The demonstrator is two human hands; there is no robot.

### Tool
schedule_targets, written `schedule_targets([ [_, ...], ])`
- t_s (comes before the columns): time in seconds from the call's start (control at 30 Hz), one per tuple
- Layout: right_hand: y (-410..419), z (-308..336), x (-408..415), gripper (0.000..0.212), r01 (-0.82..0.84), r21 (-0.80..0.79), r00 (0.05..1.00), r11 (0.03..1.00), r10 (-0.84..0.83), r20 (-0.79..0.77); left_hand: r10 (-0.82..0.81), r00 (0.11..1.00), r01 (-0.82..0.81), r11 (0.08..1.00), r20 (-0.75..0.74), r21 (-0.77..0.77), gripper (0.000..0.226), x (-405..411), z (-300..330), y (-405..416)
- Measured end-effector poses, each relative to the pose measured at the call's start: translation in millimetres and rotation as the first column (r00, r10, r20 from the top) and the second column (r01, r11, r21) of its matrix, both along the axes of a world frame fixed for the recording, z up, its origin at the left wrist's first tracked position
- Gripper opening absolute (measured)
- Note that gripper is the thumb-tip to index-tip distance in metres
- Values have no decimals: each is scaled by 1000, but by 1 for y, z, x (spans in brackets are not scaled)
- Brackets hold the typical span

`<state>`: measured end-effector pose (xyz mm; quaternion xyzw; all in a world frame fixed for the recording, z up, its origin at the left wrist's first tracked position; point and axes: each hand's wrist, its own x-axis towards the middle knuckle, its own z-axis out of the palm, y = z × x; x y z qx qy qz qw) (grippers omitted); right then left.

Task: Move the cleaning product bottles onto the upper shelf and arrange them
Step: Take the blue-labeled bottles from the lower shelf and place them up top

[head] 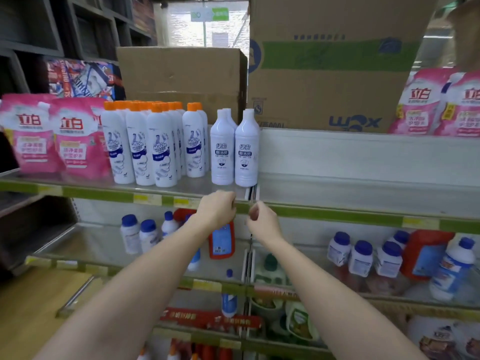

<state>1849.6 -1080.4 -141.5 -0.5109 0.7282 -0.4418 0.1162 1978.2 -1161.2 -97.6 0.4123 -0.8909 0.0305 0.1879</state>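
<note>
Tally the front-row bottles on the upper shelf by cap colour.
Orange-cap bottles: 4
White-cap bottles: 2
Total: 6
More stand behind both groups, too hidden to count.

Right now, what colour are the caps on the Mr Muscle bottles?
Orange caps, in the head view.
</note>
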Motion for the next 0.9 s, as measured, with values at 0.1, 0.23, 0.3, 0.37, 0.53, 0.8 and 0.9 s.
schedule_targets([
  [0.1, 18, -39, 14, 11, -62, 170, 998, 984, 65, -13, 47, 998, -51, 987, 32, 155, 12, 29, -48, 12],
  [0.23, 37, -83, 38, 10, -91, 264, 995, 960, 101, -22, 131, 991, -123, 947, -6, 298, 22, 68, -99, 36],
  [0.3, 44, -96, 51, 9, -111, 301, 993, 947, 121, -13, 171, 985, -154, 929, -21, 337, 16, 85, -117, 44],
  [0.37, 45, -105, 62, 9, -134, 319, 989, 938, 146, -12, 214, 976, -182, 911, -48, 370, 16, 100, -129, 50],
  [0.53, 33, -113, 87, 7, -156, 312, 985, 937, 173, -27, 300, 942, -211, 877, -149, 432, 15, 128, -145, 60],
  [0.8, 9, -137, 112, 7, -159, 271, 987, 949, 152, 48, 321, 910, -150, 847, -264, 510, 14, 154, -177, 34],
  [0.9, -10, -140, 125, 8, -137, 268, 990, 954, 126, 56, 308, 919, -143, 842, -246, 520, 13, 161, -186, 5],
])
